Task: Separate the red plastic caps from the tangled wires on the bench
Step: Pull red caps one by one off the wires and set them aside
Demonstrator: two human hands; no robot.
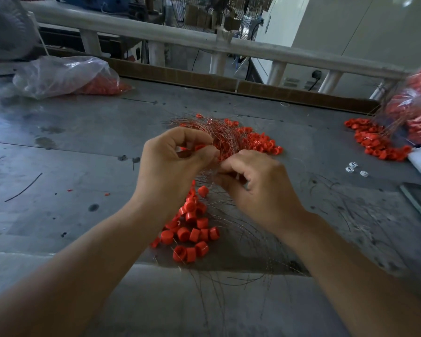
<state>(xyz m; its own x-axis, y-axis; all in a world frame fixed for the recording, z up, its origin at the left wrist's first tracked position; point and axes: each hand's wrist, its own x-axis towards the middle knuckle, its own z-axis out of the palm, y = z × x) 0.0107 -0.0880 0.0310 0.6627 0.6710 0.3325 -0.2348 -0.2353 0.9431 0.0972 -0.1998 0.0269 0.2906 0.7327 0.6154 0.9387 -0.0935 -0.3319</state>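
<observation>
A tangle of thin wires [223,133] with red plastic caps [260,142] caught in it lies at the middle of the grey bench [83,147]. My left hand [173,164] pinches a red cap [199,147] at the tangle's near edge. My right hand [255,183], just beside it, pinches the thin wire strands between curled fingers. Below my hands sits a loose heap of red caps [192,229], with stray wires [248,242] spread toward the bench's near edge.
A clear bag with red caps [66,76] lies at the back left. Another bag of caps with wires [416,110] and a spilled heap of caps [374,142] are at the right. Small white parts [353,166] lie nearby. A cardboard strip [229,83] lines the far edge.
</observation>
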